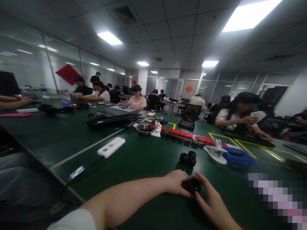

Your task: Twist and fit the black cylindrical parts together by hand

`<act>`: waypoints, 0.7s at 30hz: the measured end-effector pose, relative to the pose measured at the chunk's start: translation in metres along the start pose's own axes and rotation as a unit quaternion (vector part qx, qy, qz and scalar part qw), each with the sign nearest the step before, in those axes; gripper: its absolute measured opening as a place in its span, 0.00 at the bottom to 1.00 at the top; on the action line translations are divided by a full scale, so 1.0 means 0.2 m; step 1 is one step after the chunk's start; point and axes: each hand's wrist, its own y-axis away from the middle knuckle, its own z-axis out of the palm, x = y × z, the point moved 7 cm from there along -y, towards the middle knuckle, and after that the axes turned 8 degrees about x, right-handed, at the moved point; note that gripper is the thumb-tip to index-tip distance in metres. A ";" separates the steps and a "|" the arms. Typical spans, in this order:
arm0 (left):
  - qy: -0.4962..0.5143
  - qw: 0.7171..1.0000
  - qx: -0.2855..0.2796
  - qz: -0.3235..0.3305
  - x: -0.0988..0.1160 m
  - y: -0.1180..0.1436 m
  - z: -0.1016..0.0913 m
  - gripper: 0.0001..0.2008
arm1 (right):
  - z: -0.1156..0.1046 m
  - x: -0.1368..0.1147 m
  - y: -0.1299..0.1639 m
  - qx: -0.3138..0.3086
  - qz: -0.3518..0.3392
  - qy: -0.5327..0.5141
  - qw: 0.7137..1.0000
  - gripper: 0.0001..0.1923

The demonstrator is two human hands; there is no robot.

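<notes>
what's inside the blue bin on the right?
The blue bin shows a dark interior; contents can't be made out, its near wall covers the bottom. A white clip-like piece rests against its left side.

Dark green counter (148,159) with a pale grey line and yellow tape lines across it. Small round black part (192,185) between both hands (192,191); left hand (176,182) and right hand (211,199) bare, white short sleeve (72,222) on the left arm. Cluster of round black parts (188,158) matches it in colour. Flat white rectangular power bank (111,147). Row of bright red blocks (189,134). Blue plastic tray (238,157) beside a white plastic clip (216,151). Red diamond paper (68,74) on the glass wall.
</notes>
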 end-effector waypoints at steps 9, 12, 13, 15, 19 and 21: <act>0.003 1.000 -0.004 0.015 0.01 0.00 -0.01 0.21 | 0.02 0.01 -0.02 -0.011 0.035 0.042 0.998 0.31; 0.000 1.000 -0.007 0.015 0.01 0.00 0.00 0.20 | 0.02 0.03 -0.02 -0.005 0.048 0.039 0.998 0.29; 0.000 1.000 -0.007 0.016 0.01 0.00 0.00 0.19 | 0.03 0.03 -0.02 -0.004 0.051 0.036 0.998 0.28; -0.002 1.000 -0.006 0.018 0.01 0.00 0.00 0.20 | 0.03 0.04 -0.02 -0.006 0.055 0.028 0.998 0.26; -0.007 1.000 -0.007 0.017 0.01 0.00 0.01 0.20 | 0.04 0.02 -0.01 -0.020 0.039 -0.005 0.999 0.26; -0.015 1.000 -0.003 0.016 0.00 -0.01 0.01 0.19 | 0.03 0.02 0.00 -0.020 0.030 -0.017 0.999 0.27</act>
